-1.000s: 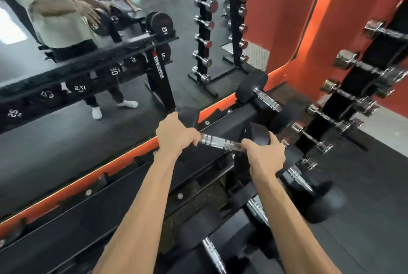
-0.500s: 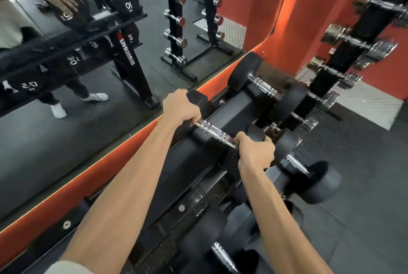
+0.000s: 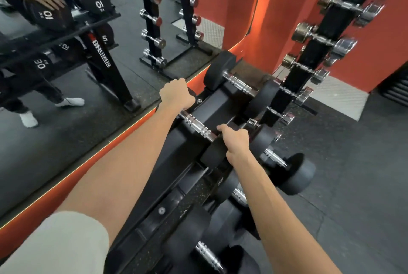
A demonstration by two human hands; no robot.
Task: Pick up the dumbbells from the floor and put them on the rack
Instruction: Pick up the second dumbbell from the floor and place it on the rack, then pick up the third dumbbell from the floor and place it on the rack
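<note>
Head view, step in hand: the person is setting a black rubber-headed dumbbell with a ribbed chrome handle [image 3: 197, 126] on the top tier of the black sloped steel rack [image 3: 212, 111].
Head view, left hand: the left hand [image 3: 176, 95] is closed over the far head of this dumbbell, next to the mirror.
Head view, right hand: the right hand [image 3: 235, 141] is closed over the near head; the chrome handle between the hands is bare.
Head view, place of the dumbbell: it lies across the upper tier, just beside a second black dumbbell with a chrome handle [image 3: 239, 84] already on the rack. I cannot tell if its full weight is on the rails.
Head view, other dumbbells: another black dumbbell [image 3: 284, 166] is lower, on the right, near the dark rubber floor [image 3: 353, 174]; whether it rests on the floor or on a lower tier is not clear.
Advice: both heads should sit on the rails before the hands let go, and the fingers should stay away from the neighbour's head.
Risk: on the sloped tier the dumbbell may roll toward the front.
</note>
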